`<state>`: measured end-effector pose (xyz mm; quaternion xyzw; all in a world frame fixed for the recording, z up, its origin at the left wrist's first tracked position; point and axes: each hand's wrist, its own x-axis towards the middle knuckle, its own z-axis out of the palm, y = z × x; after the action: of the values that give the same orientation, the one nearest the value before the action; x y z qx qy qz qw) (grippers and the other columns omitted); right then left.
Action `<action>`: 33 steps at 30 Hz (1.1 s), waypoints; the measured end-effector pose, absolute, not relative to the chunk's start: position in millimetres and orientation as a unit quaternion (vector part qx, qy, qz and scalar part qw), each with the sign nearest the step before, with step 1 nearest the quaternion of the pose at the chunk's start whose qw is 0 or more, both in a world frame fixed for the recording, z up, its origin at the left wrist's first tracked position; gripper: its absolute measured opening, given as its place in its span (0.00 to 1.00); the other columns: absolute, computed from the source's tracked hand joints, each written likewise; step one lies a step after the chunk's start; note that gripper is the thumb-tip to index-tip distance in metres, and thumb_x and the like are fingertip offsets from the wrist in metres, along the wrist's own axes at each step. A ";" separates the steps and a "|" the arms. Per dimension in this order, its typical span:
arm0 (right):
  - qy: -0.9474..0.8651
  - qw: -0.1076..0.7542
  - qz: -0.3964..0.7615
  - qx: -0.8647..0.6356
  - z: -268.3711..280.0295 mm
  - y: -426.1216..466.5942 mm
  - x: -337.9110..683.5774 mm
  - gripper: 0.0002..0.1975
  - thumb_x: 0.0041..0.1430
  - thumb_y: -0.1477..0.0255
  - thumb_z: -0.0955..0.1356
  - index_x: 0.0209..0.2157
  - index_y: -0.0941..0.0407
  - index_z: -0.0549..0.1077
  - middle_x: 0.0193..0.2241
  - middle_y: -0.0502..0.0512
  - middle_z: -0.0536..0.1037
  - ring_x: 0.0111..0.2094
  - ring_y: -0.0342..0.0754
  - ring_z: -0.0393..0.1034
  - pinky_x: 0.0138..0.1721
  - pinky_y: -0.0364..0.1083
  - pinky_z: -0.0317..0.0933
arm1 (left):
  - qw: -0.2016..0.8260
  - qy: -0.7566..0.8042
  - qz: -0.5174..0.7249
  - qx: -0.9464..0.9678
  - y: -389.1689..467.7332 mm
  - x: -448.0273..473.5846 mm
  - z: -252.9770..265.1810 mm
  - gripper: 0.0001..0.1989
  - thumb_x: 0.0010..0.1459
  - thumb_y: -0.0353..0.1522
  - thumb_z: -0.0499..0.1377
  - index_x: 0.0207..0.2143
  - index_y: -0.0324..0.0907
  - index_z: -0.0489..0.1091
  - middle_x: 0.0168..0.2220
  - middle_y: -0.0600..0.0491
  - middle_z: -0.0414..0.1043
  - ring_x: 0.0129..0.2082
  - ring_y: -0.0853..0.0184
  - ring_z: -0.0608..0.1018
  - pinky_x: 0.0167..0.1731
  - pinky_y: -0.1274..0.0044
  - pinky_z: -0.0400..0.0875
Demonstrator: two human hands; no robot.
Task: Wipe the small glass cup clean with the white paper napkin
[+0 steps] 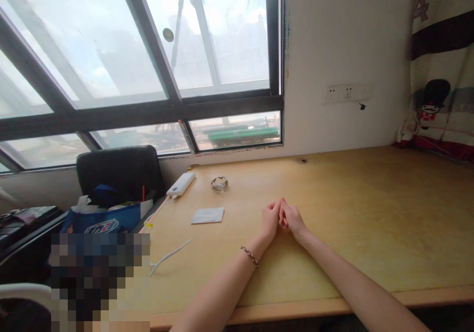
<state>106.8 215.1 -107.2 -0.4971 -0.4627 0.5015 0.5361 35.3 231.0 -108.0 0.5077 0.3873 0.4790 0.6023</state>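
Observation:
My left hand (270, 219) and my right hand (295, 220) rest together on the yellow wooden table (370, 213). Their fingers are curled in, and the fingertips touch each other. Nothing shows in either hand, though the insides of the palms are mostly hidden. A braided bracelet (250, 257) circles my left wrist. Left of my hands lies a flat, pale rectangular packet (208, 215). Farther back is a round, glassy, openwork dish or ring (219, 184), too small to make out exactly. Both are apart from my hands.
A white power bank (181, 184) with a cable (170, 257) lies along the table's left edge. Beyond that edge are a black chair (120, 171) and a blue bag (107, 223). Windows, a wall socket (339, 93) and a patterned curtain (442, 75) border the table.

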 end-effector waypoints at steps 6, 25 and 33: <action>-0.480 0.498 0.527 -0.493 -111.5 214.3 98.9 0.31 0.48 0.47 0.55 0.07 0.56 0.58 0.04 0.45 0.54 0.07 0.37 0.49 0.11 0.39 0.44 | 0.591 0.392 0.500 0.498 230.0 19.3 -114.9 0.19 0.46 0.44 0.54 0.17 0.42 0.49 0.08 0.62 0.55 0.08 0.73 0.65 0.08 0.84 0.54; -0.527 0.497 0.458 -0.515 -118.7 216.4 101.7 0.32 0.51 0.48 0.53 0.07 0.56 0.59 0.06 0.48 0.59 0.10 0.40 0.57 0.16 0.40 0.52 | 0.559 0.387 0.471 0.562 228.6 19.2 -113.0 0.21 0.50 0.47 0.49 0.15 0.40 0.56 0.07 0.59 0.57 0.07 0.75 0.62 0.08 0.83 0.53; -0.566 0.500 0.386 -0.529 -115.2 212.9 102.5 0.32 0.53 0.50 0.53 0.07 0.56 0.59 0.06 0.49 0.60 0.12 0.41 0.58 0.19 0.40 0.54 | 0.523 0.425 0.462 0.577 229.2 19.9 -114.5 0.26 0.50 0.48 0.46 0.10 0.40 0.56 0.06 0.56 0.56 0.08 0.76 0.60 0.09 0.83 0.50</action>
<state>102.5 212.9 -115.2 -0.5294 -0.5661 0.3864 0.5000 19.9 229.2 -114.5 0.5766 0.4252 0.4620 0.5228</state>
